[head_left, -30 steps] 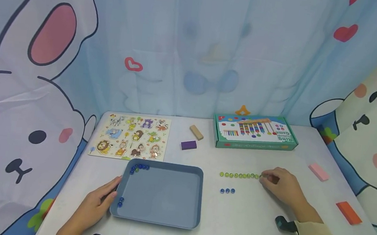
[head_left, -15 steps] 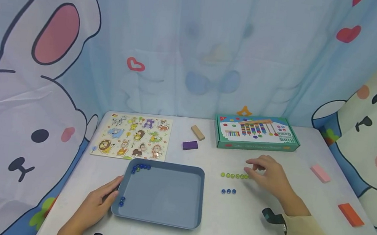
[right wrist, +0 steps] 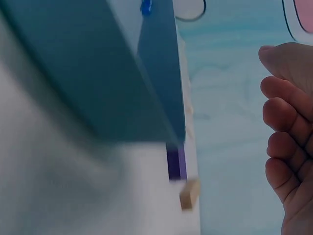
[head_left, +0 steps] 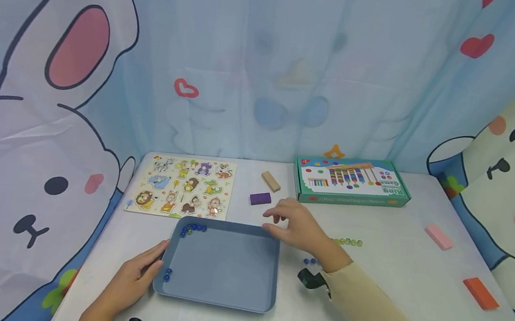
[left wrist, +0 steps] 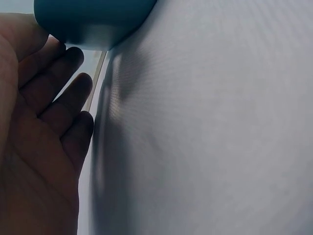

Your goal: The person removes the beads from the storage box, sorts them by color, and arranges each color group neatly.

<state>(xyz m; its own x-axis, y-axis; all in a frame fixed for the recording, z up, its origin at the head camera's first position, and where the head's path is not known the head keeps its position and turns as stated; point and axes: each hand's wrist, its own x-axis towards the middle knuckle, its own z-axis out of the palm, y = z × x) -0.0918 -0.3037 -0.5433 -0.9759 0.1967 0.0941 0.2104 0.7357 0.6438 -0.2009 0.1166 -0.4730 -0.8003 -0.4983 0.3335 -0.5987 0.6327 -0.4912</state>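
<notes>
A blue-grey tray (head_left: 227, 267) lies on the white table. Blue marbles (head_left: 197, 227) and one green marble (head_left: 190, 232) sit in its far left corner, and two more blue ones lie along its left side. My left hand (head_left: 127, 280) rests against the tray's left wall, fingers extended, fingertips at the rim. Over the far right corner of the tray hovers my right hand (head_left: 297, 227); its thumb and index finger are apart with nothing seen between them in the right wrist view. Right of the tray, my right forearm partly hides a row of green marbles (head_left: 348, 241) and some blue marbles (head_left: 309, 261).
An animal puzzle board (head_left: 184, 187) lies behind the tray. Purple (head_left: 260, 198) and wooden (head_left: 271, 181) blocks stand near a green game box (head_left: 351, 183). Pink (head_left: 438, 237) and orange (head_left: 481, 294) blocks lie on the right. A printed curtain closes off the back.
My right hand has moved left from the right end of the green marble row to the tray's far right corner. My left hand stays at the tray's side.
</notes>
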